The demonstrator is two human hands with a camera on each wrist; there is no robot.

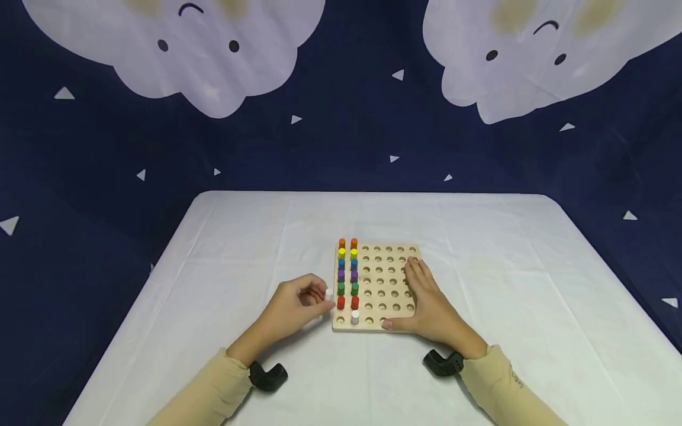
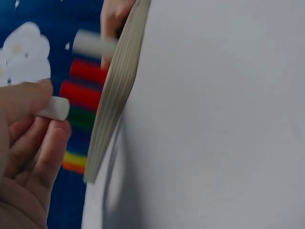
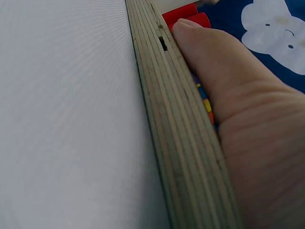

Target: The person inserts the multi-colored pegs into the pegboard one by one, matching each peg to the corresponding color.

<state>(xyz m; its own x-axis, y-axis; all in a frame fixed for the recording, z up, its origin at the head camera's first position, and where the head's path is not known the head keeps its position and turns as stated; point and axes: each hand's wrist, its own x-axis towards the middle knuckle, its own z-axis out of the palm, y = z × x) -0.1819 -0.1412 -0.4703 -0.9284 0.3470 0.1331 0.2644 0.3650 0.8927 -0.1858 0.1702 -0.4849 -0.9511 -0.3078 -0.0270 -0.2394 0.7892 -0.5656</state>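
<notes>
A wooden pegboard (image 1: 375,288) with rows of round holes lies on the table. Its leftmost column carries orange, yellow, blue, purple, green and red pegs, and the front-left hole there is bare. The second column repeats those colours and ends in a white peg (image 1: 355,318) at the front. Between thumb and fingers, my left hand (image 1: 301,305) pinches another white peg (image 2: 56,109), held beside the board's left edge near the red peg (image 1: 341,303). My right hand (image 1: 434,307) rests spread over the board's right side, thumb along the front edge.
A white cloth covers the table (image 1: 256,236). Behind it hangs a dark blue curtain (image 1: 341,148) with clouds and small white triangles. Black devices are strapped at the left wrist (image 1: 269,377) and right wrist (image 1: 443,362).
</notes>
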